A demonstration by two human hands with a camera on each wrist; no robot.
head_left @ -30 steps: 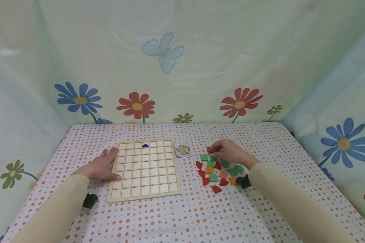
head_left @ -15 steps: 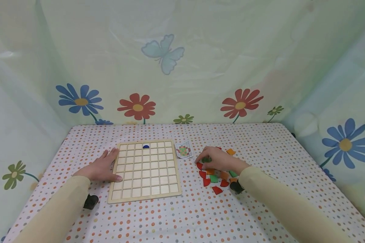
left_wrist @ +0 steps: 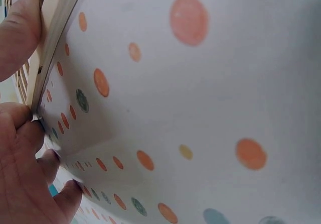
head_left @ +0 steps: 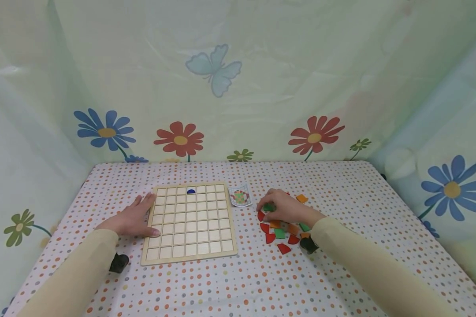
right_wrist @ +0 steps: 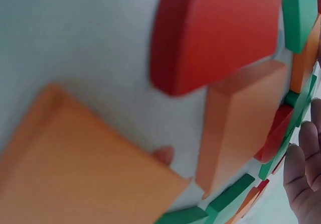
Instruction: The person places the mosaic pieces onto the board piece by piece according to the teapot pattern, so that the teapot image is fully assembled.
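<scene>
At the left edge of a wooden grid board point(head_left: 188, 253) rests my left hand point(head_left: 131, 219), fingers spread, with the thumb over the rim; the left wrist view shows the thumb point(left_wrist: 17, 35) against the wooden edge. A blue half-round piece point(head_left: 191, 191) lies in a top-row cell. My right hand point(head_left: 286, 207) is bent over loose coloured tiles. Its index finger and thumb are around a green square tile point(head_left: 269, 207) and beside a red quarter-round tile point(head_left: 260, 216). Whether they pinch either is hidden. Fingers point(right_wrist: 296, 171) show at the right wrist view's edge.
A small pattern card point(head_left: 240, 196) lies right of the board. Red tiles point(head_left: 284, 248), green tiles point(head_left: 279, 233) and orange tiles point(head_left: 302, 198) are scattered around my right hand. The dotted tablecloth point(head_left: 206, 290) covers the table; a flowered curtain point(head_left: 262, 97) hangs behind.
My right hand has moved left and toward me from a red tile at the back of the pile, uncovering an orange tile. It barely shifts in the last half second. The left hand stays put.
</scene>
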